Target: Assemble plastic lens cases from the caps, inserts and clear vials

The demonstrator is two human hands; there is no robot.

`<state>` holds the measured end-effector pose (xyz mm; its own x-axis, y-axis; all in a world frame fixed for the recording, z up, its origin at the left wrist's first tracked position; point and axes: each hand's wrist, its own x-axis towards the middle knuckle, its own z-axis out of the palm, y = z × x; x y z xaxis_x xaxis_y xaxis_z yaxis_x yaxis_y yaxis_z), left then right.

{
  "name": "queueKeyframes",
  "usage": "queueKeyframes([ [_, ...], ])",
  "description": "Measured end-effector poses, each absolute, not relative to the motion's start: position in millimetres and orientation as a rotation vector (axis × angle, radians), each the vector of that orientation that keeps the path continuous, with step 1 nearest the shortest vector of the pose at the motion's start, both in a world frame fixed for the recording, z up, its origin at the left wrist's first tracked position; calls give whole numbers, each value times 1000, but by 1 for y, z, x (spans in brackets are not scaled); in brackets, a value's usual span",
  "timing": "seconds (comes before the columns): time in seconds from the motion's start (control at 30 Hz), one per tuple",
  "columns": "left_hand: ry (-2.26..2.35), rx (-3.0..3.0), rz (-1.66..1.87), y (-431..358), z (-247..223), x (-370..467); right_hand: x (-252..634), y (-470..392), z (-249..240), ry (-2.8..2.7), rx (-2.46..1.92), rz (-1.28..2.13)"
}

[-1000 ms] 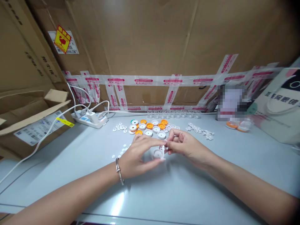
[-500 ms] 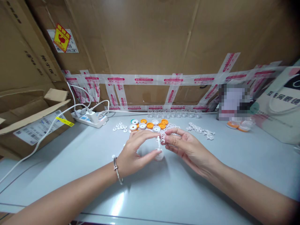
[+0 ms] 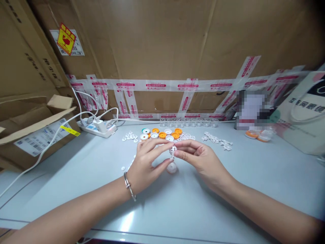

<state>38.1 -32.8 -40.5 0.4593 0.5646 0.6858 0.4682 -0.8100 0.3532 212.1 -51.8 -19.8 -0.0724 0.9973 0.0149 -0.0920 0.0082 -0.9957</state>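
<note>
Above the middle of the grey table, my left hand (image 3: 149, 161) pinches a small white plastic part (image 3: 173, 154) between thumb and index fingertip. My right hand (image 3: 200, 157) meets it from the right, its fingers closed on a white spoked plastic ring (image 3: 175, 148) that touches the part in my left fingers. How the two fit together is partly hidden by the fingertips. Just below the hands a round whitish disc (image 3: 172, 167) rests on the table. Behind them are several white and orange round caps (image 3: 162, 135) and a pile of white openwork pieces (image 3: 186, 136).
Small white pegged discs (image 3: 130, 136) lie left of the caps. A row of clear cups (image 3: 189, 123) lines the back by a big carton (image 3: 162, 44). More white openwork pieces (image 3: 215, 139) and orange-white capped items (image 3: 259, 135) are to the right; a power strip (image 3: 99, 128) stands left.
My right hand has moved left and brought the spoked ring against the part in my left hand. The left hand has shifted slightly, still pinching.
</note>
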Motion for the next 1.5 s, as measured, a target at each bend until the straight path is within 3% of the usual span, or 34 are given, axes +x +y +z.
queueKeyframes([
  [0.87, 879, 2742, 1380, -34, -38, 38, 206, -56, -18, -1229, -1076, 1328],
  [1.23, 1065, 2435, 741, -23, -52, 36, 226, -31, -38, -1176, -1099, 1274],
  [1.5, 1117, 2464, 562, -28, -56, 44, 227, -34, -43, -1480, -1113, 1265],
])
